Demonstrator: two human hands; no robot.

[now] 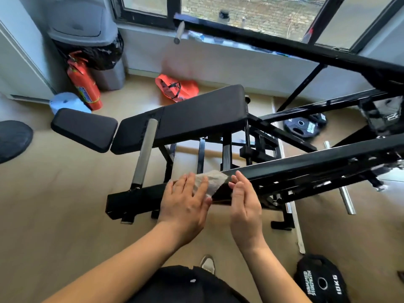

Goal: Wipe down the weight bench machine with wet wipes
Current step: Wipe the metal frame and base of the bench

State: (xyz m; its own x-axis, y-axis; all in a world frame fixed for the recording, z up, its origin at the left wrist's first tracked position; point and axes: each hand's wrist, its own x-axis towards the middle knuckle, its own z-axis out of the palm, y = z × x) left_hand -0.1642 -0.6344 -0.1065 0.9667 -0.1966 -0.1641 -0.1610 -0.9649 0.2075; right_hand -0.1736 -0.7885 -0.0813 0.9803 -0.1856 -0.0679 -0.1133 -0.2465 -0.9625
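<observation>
Pressing wet wipe (215,182) onto black machine arm (135,196), left hand (185,201) fingers straight and flat, right hand (244,201) beside wipe, fingers relaxed, grasping nothing

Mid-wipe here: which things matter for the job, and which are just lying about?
In the job: wipe, left hand pressing it, black frame bar, bench pads.
Lying about: fire extinguisher, bin, orange bag, weight plates, paper roll.

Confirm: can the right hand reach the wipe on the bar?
Probably yes. The right hand is beside the wipe on the bar, nothing between; the left hand covers only its left part.
</observation>
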